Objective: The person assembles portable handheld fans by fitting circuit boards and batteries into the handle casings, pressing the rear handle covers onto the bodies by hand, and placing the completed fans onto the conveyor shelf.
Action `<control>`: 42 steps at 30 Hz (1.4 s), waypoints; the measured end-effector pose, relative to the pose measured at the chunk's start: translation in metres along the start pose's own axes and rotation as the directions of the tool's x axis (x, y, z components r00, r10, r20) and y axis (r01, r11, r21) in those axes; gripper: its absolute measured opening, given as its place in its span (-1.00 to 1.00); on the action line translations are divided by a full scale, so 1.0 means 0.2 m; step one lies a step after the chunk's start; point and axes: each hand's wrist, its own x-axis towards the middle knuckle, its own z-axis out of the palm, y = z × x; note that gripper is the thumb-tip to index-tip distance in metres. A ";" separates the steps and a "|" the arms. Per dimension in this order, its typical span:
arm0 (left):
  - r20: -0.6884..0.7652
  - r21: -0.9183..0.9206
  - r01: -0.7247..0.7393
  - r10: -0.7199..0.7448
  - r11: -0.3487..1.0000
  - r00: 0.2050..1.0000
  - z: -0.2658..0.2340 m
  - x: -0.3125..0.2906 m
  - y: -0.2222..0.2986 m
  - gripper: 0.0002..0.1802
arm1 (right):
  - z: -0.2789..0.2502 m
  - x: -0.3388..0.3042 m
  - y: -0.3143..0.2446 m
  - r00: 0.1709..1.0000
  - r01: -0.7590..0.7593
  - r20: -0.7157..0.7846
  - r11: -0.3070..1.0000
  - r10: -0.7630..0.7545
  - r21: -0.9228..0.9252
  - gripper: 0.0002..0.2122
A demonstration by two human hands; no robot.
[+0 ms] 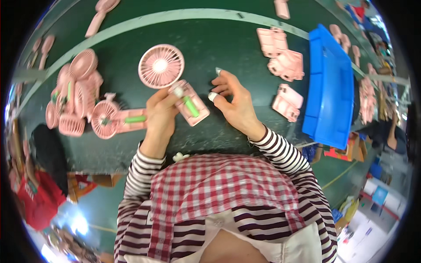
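Head view: left hand (160, 107) loaded, right hand (234, 103) free

Nearest is the checked apron (223, 184), clear of the work. Just past it, the left hand's fingers grip a pink fan (169, 71) by the neck side of its handle (200, 113). The handle lies open side up, slanting toward the right hand, a green cell (190, 106) showing inside; its round head points away from the body. The right hand's fingers are parted and empty, white covers on two tips, apart from the handle.

Judgement: grip only the handle's outer edges, hold it level so the cell stays seated, and let the free fingers come in from the side without pressing the grille.

Left of the left hand, a second fan (104, 119) lies near a pile (79, 94) of others. To the right are pink covers (287, 103), then a blue bin (331, 87). Farther off, beyond a pale strip (193, 14) across the desk (219, 48), another fan (96, 22) lies.
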 end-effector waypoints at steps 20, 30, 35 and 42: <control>0.142 0.052 0.122 -0.128 0.991 0.981 0.01 -0.01 0.05 -0.71 | -0.77 -0.15 0.36 0.919 -0.213 -0.356 0.551 -0.167 -0.807 -0.39; 0.109 0.051 0.124 -0.129 0.991 0.986 0.01 -0.02 0.04 -0.71 | -0.19 0.20 0.29 0.833 -0.247 -0.466 0.554 -0.297 -0.795 -0.51; 0.125 0.025 0.146 -0.148 0.989 0.981 0.01 -0.01 0.03 -0.71 | 0.00 0.42 0.23 0.779 -0.142 -0.546 0.762 -0.308 -0.632 -0.49; 0.079 0.003 0.166 -0.166 0.986 0.983 -0.03 -0.03 0.04 -0.72 | -0.12 0.30 0.10 0.818 0.222 -0.378 0.843 -0.434 -0.490 -0.70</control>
